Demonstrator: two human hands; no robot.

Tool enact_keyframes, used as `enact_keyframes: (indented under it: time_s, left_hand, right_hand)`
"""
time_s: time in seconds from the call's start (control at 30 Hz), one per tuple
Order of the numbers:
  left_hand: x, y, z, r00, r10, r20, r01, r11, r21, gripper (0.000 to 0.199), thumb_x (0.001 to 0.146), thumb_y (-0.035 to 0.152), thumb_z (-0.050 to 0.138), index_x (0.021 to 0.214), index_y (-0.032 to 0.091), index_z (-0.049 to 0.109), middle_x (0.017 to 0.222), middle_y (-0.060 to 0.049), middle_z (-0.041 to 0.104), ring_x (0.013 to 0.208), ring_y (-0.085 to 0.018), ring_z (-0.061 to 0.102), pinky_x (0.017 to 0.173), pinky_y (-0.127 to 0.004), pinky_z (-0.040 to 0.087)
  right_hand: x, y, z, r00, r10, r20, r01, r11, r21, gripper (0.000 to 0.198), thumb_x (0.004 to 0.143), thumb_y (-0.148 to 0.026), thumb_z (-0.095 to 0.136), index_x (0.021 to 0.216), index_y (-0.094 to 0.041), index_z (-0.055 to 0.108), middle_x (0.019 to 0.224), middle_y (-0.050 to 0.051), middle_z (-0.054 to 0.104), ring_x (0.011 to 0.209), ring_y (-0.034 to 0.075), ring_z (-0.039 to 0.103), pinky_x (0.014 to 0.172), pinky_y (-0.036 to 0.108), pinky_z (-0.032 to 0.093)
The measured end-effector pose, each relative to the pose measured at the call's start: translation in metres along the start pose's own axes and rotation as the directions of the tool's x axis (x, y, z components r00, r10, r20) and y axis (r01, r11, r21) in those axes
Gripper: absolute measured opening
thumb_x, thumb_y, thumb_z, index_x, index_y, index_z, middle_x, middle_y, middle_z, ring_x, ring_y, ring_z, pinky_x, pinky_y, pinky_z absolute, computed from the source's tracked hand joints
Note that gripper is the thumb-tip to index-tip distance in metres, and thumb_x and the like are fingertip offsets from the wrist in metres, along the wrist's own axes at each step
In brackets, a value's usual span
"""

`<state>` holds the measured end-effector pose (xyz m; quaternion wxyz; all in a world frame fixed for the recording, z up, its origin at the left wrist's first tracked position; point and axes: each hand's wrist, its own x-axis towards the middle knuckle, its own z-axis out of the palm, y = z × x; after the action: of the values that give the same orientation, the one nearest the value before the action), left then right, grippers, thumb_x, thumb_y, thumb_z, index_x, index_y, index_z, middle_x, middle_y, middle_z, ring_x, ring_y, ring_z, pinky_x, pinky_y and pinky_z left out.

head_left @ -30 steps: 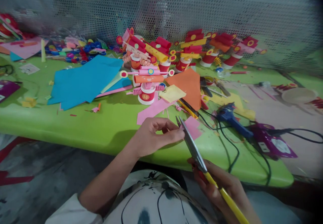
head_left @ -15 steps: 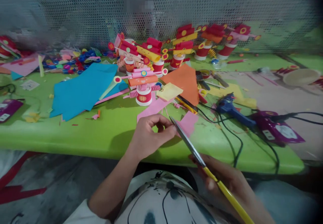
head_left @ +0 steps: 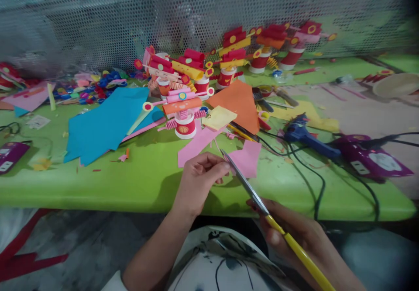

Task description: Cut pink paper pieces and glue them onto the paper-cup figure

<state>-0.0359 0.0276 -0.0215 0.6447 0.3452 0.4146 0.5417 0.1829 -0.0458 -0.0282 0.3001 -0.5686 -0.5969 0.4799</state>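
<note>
Scissors [head_left: 253,195] in right hand [head_left: 299,227], grip wrapped round yellow handle [head_left: 303,253].

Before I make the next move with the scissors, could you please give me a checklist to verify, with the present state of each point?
1. Scissors held in the right hand: ok.
2. Left hand well clear of the blades: not ok; its fingertips are close beside them.
3. Small piece pinched in the left fingertips: cannot tell; too small and partly hidden.
4. Nearest paper figure upright: ok; it stands beyond the left hand.
5. Glue gun apart from the blades: ok; it lies to their right.
6. Glue gun cool: cannot tell from the picture.
</note>
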Motion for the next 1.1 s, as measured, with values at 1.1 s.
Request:
enact_keyframes:
  time_s: [1.1]
  left_hand:
    - [-0.003, 0.009, -0.007, 0.996, -0.075, 0.040, 0.076, 0.997, -0.026, 0.018, 0.076, 0.028, 0.084, 0.075, 0.015, 0.072, 0.069, -0.002, 0.076, 0.050, -0.007, 0.061, 0.051, -0.018, 0.054]
  right_hand:
    - [-0.005, 0.015, -0.015, 0.999, 0.001, 0.045, 0.003, 0.995, -0.104, 0.060, 0.080, -0.061, 0.078, 0.128, -0.025, 0.080, 0.084, 0.004, 0.078, 0.075, 0.026, 0.074, 0.068, 0.029, 0.062]
